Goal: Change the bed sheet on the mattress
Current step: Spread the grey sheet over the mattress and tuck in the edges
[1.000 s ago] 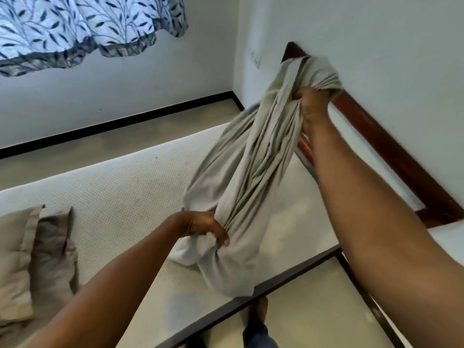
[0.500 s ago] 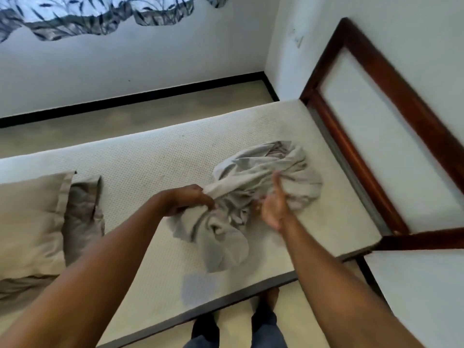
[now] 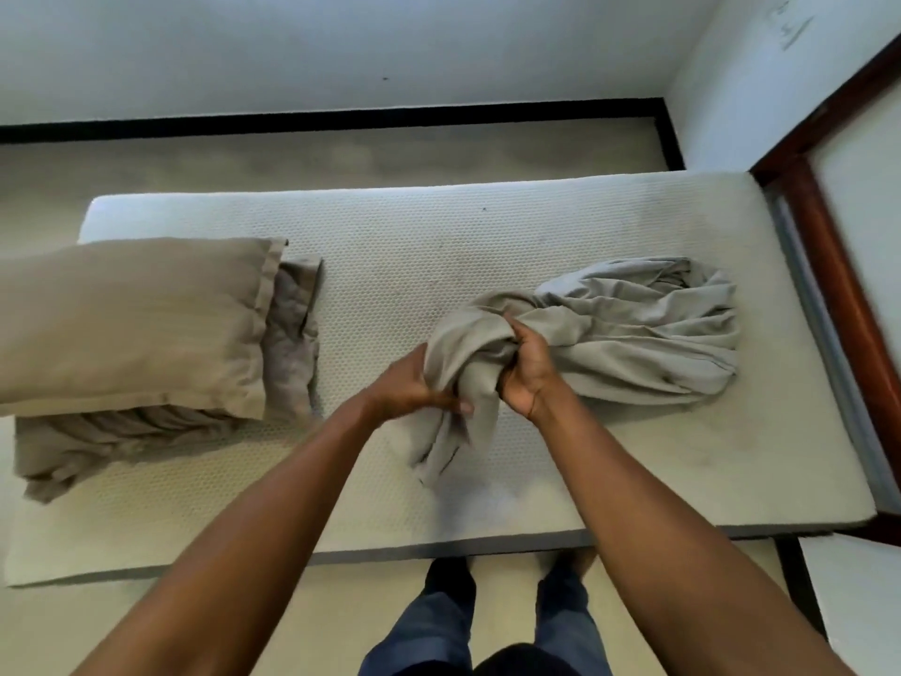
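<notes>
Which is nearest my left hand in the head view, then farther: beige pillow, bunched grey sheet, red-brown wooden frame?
1. Bunched grey sheet, gripped in the left hand itself.
2. Beige pillow, on the left.
3. Red-brown wooden frame, far right.

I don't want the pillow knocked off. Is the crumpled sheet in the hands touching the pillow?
Apart. The head view shows a wide strip of bare mattress between the crumpled sheet and the pillow.
</notes>
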`<state>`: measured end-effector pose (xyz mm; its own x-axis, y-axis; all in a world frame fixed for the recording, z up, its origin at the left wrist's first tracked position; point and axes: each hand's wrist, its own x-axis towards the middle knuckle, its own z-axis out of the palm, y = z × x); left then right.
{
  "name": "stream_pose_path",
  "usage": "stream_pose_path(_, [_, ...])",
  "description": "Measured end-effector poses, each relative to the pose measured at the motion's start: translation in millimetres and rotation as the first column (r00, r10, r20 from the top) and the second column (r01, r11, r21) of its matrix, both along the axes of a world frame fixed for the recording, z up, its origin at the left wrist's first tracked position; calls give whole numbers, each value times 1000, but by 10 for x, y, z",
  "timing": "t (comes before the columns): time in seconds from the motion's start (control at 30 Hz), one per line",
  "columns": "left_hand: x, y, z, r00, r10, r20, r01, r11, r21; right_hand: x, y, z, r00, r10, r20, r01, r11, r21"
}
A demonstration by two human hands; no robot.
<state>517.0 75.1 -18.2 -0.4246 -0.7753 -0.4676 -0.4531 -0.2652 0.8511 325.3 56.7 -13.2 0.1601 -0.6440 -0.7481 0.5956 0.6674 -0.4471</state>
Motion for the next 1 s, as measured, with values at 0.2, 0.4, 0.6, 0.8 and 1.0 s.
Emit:
stream_pose_path(0.2, [164,36,-228,969,145,200,-176,974,144,-72,-51,-110,994,-88,-59,86,995,-48])
stream_pose_path(0.4, [814,-442,-27,518,-326,791,314,933,178,-31,27,-410,827,233,-512,-158,970,186])
stream_pose_path(0.6, [1551,-194,-354,-11,-761,648,137,641,755,252,355,-819,604,516,-607,-394,856,335])
stream_pose_path(0.8, [1667,281,-765,93,-433,897,219,888,405,266,379,-939,401,593,-698,-587,751,301])
stream_pose_path(1.0, [1023,234,-808,308,-357,882,358,902,241,-63,368,-834,227,625,-747,-663,661,352])
